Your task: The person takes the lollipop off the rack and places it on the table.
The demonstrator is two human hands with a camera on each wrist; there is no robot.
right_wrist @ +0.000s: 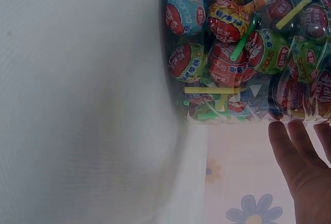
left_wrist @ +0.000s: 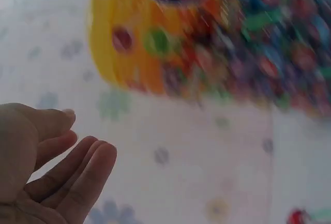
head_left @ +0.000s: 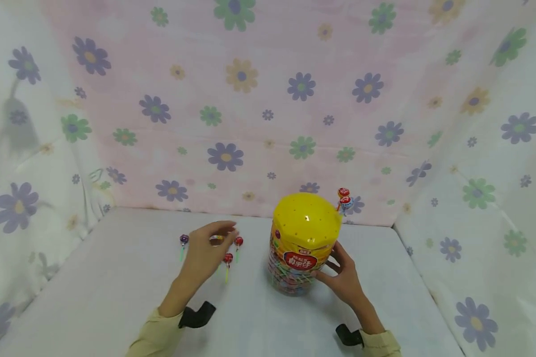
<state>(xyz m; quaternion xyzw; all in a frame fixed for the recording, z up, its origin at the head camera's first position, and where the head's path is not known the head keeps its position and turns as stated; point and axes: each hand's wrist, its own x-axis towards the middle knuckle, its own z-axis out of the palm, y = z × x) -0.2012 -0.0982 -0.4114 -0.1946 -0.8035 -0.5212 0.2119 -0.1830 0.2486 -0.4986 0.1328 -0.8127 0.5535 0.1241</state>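
Observation:
A clear jar (head_left: pixel 300 258) full of wrapped lollipops stands on the white table under a yellow lid (head_left: pixel 305 219). Two red lollipops (head_left: pixel 344 197) stick up at the lid's far right edge. My right hand (head_left: pixel 335 260) rests against the jar's right side with fairly straight fingers (right_wrist: pixel 297 154); the jar (right_wrist: pixel 243 43) fills that view. My left hand (head_left: pixel 225 233) hovers left of the jar over loose lollipops: a purple one (head_left: pixel 184 240), two red ones (head_left: pixel 238 241) (head_left: pixel 228 258), and a yellowish one (head_left: pixel 216 239) by the fingertips. In the blurred left wrist view that hand (left_wrist: pixel 88 136) is relaxed and holds nothing.
Flowered cloth walls (head_left: pixel 268 99) enclose the table (head_left: pixel 116 277) at the back and on both sides. Black wrist straps (head_left: pixel 196 315) sit on both forearms.

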